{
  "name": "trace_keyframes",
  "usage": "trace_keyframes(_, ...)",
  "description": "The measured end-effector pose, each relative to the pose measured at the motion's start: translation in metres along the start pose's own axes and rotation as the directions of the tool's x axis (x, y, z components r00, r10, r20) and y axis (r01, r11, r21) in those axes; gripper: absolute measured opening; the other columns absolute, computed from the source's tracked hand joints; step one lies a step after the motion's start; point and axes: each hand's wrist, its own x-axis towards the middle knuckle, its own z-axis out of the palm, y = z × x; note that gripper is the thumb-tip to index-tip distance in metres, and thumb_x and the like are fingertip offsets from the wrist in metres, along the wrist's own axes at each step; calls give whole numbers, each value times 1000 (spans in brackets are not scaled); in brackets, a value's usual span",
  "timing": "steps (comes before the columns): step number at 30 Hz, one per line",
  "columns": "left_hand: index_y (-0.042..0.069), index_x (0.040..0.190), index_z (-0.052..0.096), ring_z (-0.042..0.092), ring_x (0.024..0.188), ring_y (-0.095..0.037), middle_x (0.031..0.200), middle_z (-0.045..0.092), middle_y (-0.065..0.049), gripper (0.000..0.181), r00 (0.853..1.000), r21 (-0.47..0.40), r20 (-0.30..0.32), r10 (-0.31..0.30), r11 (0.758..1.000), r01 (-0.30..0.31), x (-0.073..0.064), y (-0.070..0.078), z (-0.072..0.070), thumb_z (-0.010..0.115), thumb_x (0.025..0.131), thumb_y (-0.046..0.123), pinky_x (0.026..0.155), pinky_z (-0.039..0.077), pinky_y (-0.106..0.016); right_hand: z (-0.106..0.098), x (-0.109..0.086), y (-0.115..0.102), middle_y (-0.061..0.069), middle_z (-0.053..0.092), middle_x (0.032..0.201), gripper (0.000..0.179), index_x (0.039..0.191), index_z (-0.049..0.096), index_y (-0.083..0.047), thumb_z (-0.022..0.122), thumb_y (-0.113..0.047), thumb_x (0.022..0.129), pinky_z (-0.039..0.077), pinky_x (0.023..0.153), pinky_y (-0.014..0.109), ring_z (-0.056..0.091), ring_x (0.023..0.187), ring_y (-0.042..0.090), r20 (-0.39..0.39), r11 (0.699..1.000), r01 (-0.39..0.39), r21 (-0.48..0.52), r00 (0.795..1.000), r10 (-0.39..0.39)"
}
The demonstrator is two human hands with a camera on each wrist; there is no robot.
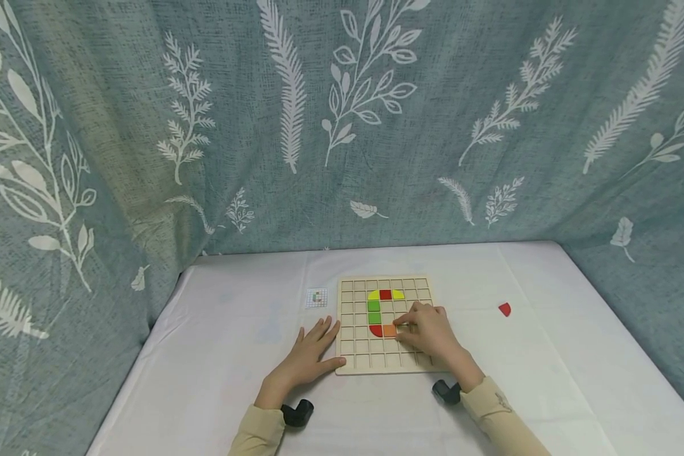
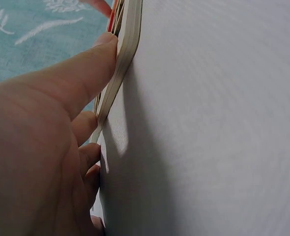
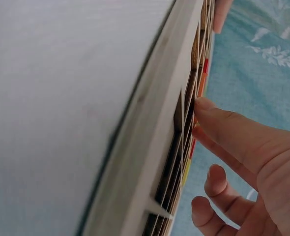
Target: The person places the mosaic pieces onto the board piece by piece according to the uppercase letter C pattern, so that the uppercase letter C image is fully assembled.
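A wooden grid board [image 1: 354, 364] lies on the white table. In its cells sit yellow rounded tiles [image 1: 398, 294], a red square tile [image 1: 385, 294], green square tiles [image 1: 374, 318] and a red quarter-round tile [image 1: 375, 330]. At the lower right of this shape, my right hand [image 1: 430, 330] pinches an orange square tile [image 1: 389, 330] at its right side between thumb and forefinger, in or just above a cell. My left hand [image 1: 304, 361] has its fingers spread on the table, thumb and fingertips touching the board's left edge, as the left wrist view also shows.
A loose red quarter-round tile [image 1: 505, 309] lies on the table right of the board. Beyond the board's upper left corner is a small card [image 1: 316, 298] printed with a coloured grid pattern. A patterned blue-green cloth [image 1: 319, 202] hangs behind the table.
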Motion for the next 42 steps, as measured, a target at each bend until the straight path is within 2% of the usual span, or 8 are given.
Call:
trace_keyframes(7,11,145,30,13,142,-30,153,22,-12,75,1000,-4,4,1,1000,-1,1,-1,1,60,86,45,114,2,-56,-5,-5,5,-7,51,74,21,92,75,-21,78,-26,73,33,82,41,43,68,9,4,999,-37,26,999,37)
trace_keyframes(16,12,145,31,13,142,-30,153,22,-11,74,1000,1,-5,-5,1000,5,1,-1,1,59,86,46,114,2,-56,-15,-11,18,-6,52,74,20,91,75,-19,79,-24,73,32,76,40,44,67,10,-31,1000,-26,8,999,26)
trace_keyframes(22,11,145,31,13,142,-31,153,21,-12,74,1000,-11,1,-6,1000,6,1,0,0,60,86,45,114,2,-56,-22,-15,32,-5,53,76,20,92,75,-19,78,-26,73,33,79,44,46,68,10,-49,999,-33,-6,998,33)
trace_keyframes(35,10,145,30,13,142,-33,153,21,-14,74,1000,-25,6,7,1000,-6,1,0,-1,59,87,44,113,2,-58,-36,-22,56,-2,54,79,23,95,74,-15,77,-25,74,34,83,49,52,74,16,-66,995,-101,1,993,101)
trace_keyframes(42,8,145,30,13,142,-33,153,21,-15,74,1000,-23,6,8,1000,-7,0,3,-2,60,87,43,112,2,-58,-44,-24,74,1,55,78,26,99,72,-13,77,-21,75,33,81,50,49,70,15,-93,990,-138,12,986,139)
